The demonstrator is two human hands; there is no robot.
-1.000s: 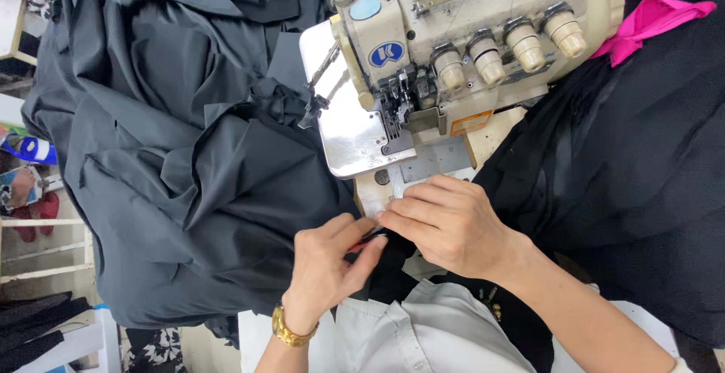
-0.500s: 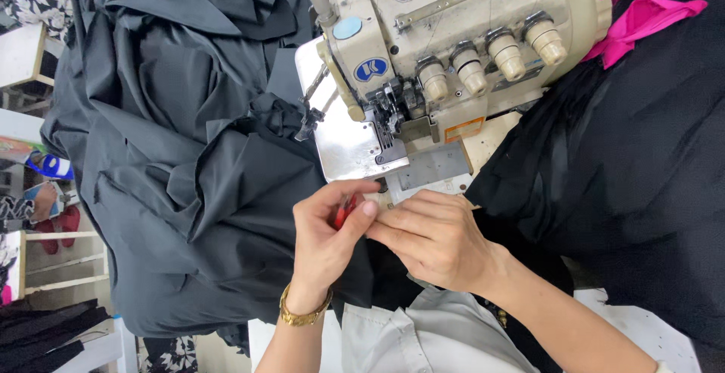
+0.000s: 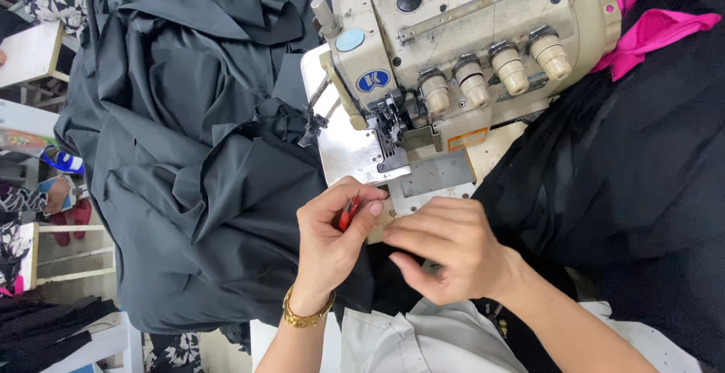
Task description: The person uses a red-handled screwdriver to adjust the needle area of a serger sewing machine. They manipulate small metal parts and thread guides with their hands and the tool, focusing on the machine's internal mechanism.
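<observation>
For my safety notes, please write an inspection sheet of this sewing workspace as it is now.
Surface: pale machine bed, partly bare.
Job's things: overlock machine; dark fabric piled beside it; small red tool.
Clutter: pink cloth behind the machine.
Hands: left hand pinches the red tool; right hand rests on fabric, holding nothing.
Cables: nothing seen.
Surroundings: white shelving.

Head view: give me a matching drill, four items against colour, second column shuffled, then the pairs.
Items:
1. sewing machine
2. small tool in the left hand
3. bracelet
4. cloth at top right

Colours:
A. gold
B. pink
C. cream
D. red

Pairs: 1-C, 2-D, 3-A, 4-B
</observation>
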